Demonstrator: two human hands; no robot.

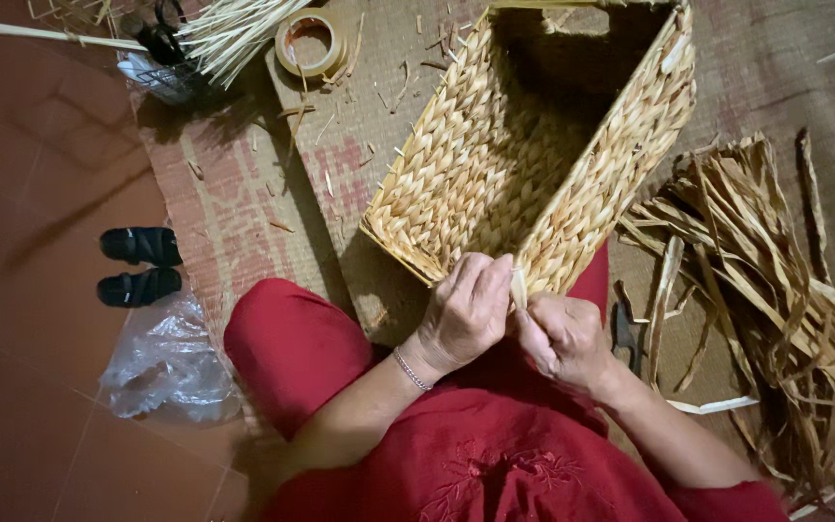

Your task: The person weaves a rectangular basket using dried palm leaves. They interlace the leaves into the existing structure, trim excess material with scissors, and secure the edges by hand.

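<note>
Red cloth covers the lap nearest us, and both hands meet just above it at the near corner of the basket (524, 145). It is rectangular, woven of thick, pale, braided straw in a herringbone pattern, and lies tipped on a worn mat (244, 193), its open mouth turned away. Left hand (466, 309), a thin bracelet at the wrist, curls over the rim with its fingers pressed together. Right hand (562, 338) pinches a pale flat strip (518, 287) upright against the weave, thumb and forefinger closed on it. Small scissors (624, 333) lie just beside the right wrist, near a heap of dry brown fibre (775, 290). Farther off are a tape roll (309, 41), a clear plastic bag (166, 362) and black sandals (139, 263).
</note>
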